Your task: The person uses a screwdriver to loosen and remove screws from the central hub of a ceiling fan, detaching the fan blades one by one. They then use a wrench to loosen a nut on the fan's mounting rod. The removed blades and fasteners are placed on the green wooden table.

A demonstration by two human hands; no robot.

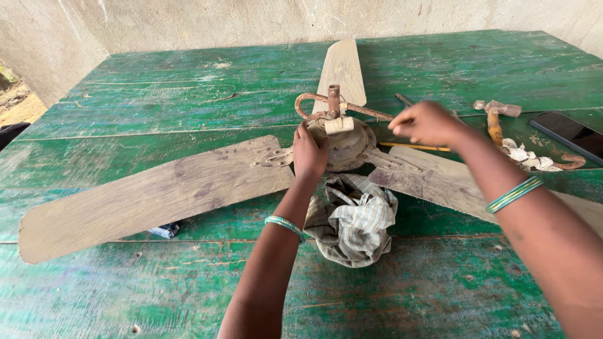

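Head view is taken looking down on a green painted wooden table (pixel 157 107), worn and scratched, on which a dismantled ceiling fan is laid. Three weathered fan blades are recorded: a long one (pixel 144 194) extending away to the left of the left fingers, a second (pixel 342 69) pointing away beyond both hands, and a third (pixel 440 179) lying beneath the right forearm. At their junction the round fan motor housing (pixel 352 147) is seated, with a rusty hooked rod (pixel 326 103) standing out of its top. The left hand (pixel 309 154) is placed against the near left edge of the housing, fingers curled and pressed on it; whether anything is pinched between them cannot be told. The right hand (pixel 427 122) is held just above the right side of the housing, fingers bunched together; it is blurred, and whether something small is gripped cannot be told. A crumpled checked cloth (pixel 352 220) is bunched just behind the left wrist, touching the housing. A dark phone (pixel 571 135) lies well to the right of the right fingers. A rusty hammer (pixel 496 116) is noted just right of the right hand, and a yellow pencil (pixel 414 147) lies directly under the right fingers. Green bangles are worn on both wrists.
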